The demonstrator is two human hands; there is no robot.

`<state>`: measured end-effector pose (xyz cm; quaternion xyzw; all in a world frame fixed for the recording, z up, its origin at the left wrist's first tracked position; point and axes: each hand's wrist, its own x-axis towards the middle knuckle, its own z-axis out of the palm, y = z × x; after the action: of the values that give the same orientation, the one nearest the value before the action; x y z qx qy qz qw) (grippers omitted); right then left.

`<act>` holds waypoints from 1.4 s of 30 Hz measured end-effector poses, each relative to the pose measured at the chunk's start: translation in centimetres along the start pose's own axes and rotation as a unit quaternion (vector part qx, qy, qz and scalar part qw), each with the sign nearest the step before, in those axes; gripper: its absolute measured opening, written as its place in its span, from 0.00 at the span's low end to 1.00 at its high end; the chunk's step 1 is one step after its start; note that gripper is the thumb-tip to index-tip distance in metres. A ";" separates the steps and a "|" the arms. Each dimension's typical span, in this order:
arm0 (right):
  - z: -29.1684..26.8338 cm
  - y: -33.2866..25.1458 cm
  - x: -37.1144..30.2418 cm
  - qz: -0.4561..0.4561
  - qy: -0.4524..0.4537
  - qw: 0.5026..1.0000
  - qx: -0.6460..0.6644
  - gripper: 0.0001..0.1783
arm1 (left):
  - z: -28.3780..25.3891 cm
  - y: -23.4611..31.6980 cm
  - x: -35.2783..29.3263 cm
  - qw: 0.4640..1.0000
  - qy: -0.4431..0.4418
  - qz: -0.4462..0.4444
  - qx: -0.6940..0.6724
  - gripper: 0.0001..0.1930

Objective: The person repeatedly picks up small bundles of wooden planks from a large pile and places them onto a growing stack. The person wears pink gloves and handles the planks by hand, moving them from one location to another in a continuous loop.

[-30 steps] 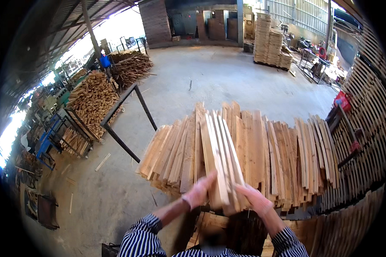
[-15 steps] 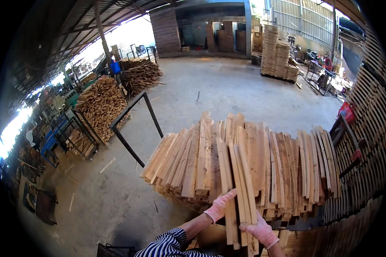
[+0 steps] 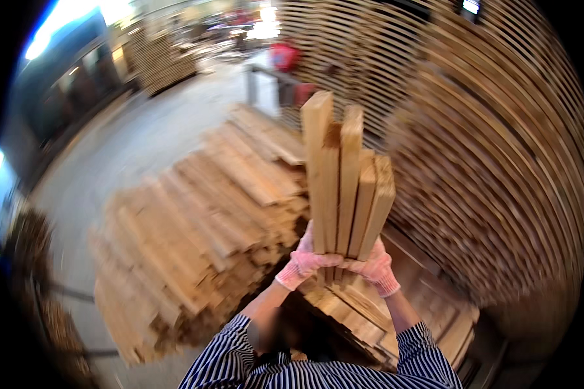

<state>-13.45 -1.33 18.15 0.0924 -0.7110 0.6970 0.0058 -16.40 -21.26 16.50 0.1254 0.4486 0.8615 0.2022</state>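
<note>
The boards (image 3: 344,181) at centre frame are pale tan, with darker brown grain. Both gloves, left (image 3: 303,260) and right (image 3: 373,267), are pink-and-white knit. The sleeves (image 3: 428,353) at the bottom edge are navy with white stripes. The pile (image 3: 194,220) at left is yellowish tan. A red blur (image 3: 284,55) sits at top centre.

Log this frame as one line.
left hand: gripping slat bundle | right hand: gripping same bundle | bundle: upright | plank pile: left
</note>
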 end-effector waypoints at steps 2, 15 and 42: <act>-6.7 2.7 -2.7 -0.006 -0.011 0.997 -0.077 0.62 | 2.8 -5.7 2.6 0.997 -0.034 -0.069 0.029 0.46; -22.0 8.4 -10.3 0.098 0.125 0.974 -0.159 0.67 | 10.4 -22.0 12.1 0.977 -0.145 -0.131 0.087 0.48; -25.6 16.4 -24.2 0.444 0.387 0.665 -0.459 0.58 | 0.3 -28.0 12.4 0.691 0.141 -0.241 0.667 0.58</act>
<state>4.99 27.27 -0.68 -0.5266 -0.8316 0.1759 0.0125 -20.63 -0.86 -5.94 -0.0088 0.9431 0.2652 0.2005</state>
